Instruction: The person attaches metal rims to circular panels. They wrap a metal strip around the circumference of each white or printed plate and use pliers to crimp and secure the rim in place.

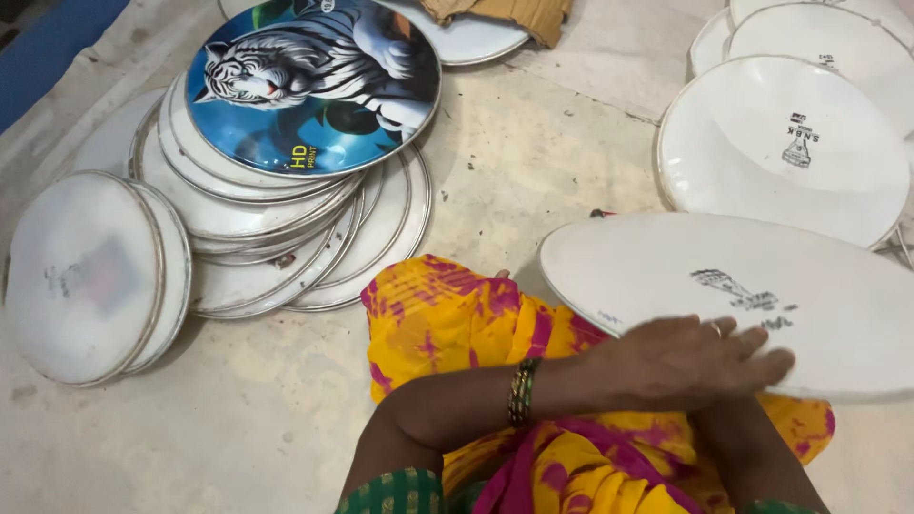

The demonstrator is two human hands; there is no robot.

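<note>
Left hand (pixel 681 362) flat on white disc (pixel 743 295)

White disc (pixel 666 276), yellow-and-magenta cloth (pixel 447 319)

— we see a smooth white disc (pixel 743 286), faintly glossy like plastic, under our left hand (pixel 685 357). and the tiger disc (pixel 314 81)?

— glossy print, thin metal-looking rim. the floor (pixel 533 162) looks matt, rough and stained; our yellow and pink cloth (pixel 447 314) looks soft and thin, the cardboard (pixel 509 14) dull brown.
</note>
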